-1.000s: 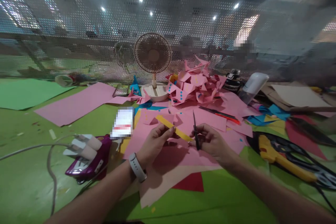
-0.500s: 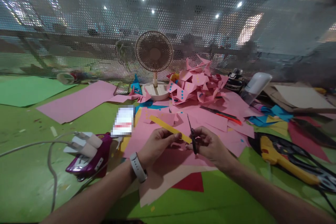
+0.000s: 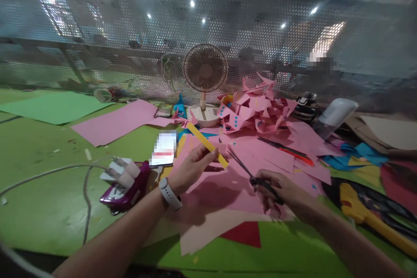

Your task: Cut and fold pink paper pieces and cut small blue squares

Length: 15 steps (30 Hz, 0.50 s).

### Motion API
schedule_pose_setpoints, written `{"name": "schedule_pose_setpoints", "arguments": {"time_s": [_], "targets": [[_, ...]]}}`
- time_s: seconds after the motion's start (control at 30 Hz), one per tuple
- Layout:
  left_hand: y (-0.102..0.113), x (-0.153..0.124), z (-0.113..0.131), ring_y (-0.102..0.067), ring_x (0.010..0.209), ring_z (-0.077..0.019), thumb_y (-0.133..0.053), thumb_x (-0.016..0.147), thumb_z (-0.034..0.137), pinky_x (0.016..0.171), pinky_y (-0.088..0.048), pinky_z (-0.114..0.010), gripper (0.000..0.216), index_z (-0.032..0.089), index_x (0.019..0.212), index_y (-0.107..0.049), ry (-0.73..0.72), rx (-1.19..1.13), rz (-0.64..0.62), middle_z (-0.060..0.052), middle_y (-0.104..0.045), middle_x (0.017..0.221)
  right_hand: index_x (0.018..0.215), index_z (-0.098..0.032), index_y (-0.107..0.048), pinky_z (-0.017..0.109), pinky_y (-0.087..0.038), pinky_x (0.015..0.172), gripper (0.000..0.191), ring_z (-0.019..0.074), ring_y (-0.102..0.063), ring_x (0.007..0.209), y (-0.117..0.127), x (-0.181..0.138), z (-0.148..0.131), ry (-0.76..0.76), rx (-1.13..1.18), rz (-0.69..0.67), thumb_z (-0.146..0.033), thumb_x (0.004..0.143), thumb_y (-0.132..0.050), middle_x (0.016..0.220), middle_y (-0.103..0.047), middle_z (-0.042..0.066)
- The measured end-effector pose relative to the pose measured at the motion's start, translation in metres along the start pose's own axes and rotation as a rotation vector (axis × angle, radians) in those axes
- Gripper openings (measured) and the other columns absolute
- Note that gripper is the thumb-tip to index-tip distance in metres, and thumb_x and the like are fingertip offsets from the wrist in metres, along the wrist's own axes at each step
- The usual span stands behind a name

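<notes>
My left hand pinches a narrow yellow paper strip, tilted up toward the fan. A pale watch is on that wrist. In my right hand are dark scissors, their blades pointing up and left toward the strip's lower end but apart from it. Below both hands lie overlapping pink paper sheets, with a paler sheet and a red piece at the near edge. A heap of folded pink paper pieces, some with blue dots, stands behind.
A fan stands at the back. To the left are a lit phone and a purple power strip with white plugs and a cable. A yellow-and-black glue gun lies right, near a red-and-black pen-like tool.
The scissors have come away from the yellow strip, moving right and down with my right hand. The left hand has lifted the strip slightly. The view has shifted left.
</notes>
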<state>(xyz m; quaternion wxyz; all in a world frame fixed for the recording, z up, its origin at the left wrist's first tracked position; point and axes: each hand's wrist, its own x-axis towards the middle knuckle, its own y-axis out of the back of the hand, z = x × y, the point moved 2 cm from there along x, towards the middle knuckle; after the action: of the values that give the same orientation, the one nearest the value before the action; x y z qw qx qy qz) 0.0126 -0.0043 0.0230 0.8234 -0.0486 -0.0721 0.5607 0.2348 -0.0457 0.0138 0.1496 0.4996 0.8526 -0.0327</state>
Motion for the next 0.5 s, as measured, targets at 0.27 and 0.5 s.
{"name": "schedule_pose_setpoints", "arguments": {"time_s": [0.27, 0.5], "targets": [[0.005, 0.001, -0.007, -0.065, 0.077, -0.0163, -0.062, 0.079, 0.034, 0.074, -0.055, -0.036, 0.021, 0.015, 0.086, -0.058, 0.004, -0.059, 0.067, -0.004, -0.067, 0.086, 0.077, -0.019, -0.047, 0.014, -0.035, 0.035, 0.036, 0.0059, -0.049, 0.039, -0.013, 0.002, 0.006, -0.068, -0.074, -0.017, -0.046, 0.069, -0.068, 0.052, -0.055, -0.006], [0.003, 0.000, -0.008, -0.065, 0.064, -0.0124, -0.064, 0.078, 0.030, 0.067, -0.055, -0.029, 0.017, 0.015, 0.080, -0.056, 0.007, -0.066, 0.064, -0.001, -0.065, 0.074, 0.079, -0.019, -0.045, 0.013, -0.032, 0.034, 0.033, 0.0054, -0.049, 0.039, -0.010, 0.006, 0.020, -0.034, -0.074, -0.016, -0.045, 0.073, -0.065, 0.053, -0.054, -0.007]]}}
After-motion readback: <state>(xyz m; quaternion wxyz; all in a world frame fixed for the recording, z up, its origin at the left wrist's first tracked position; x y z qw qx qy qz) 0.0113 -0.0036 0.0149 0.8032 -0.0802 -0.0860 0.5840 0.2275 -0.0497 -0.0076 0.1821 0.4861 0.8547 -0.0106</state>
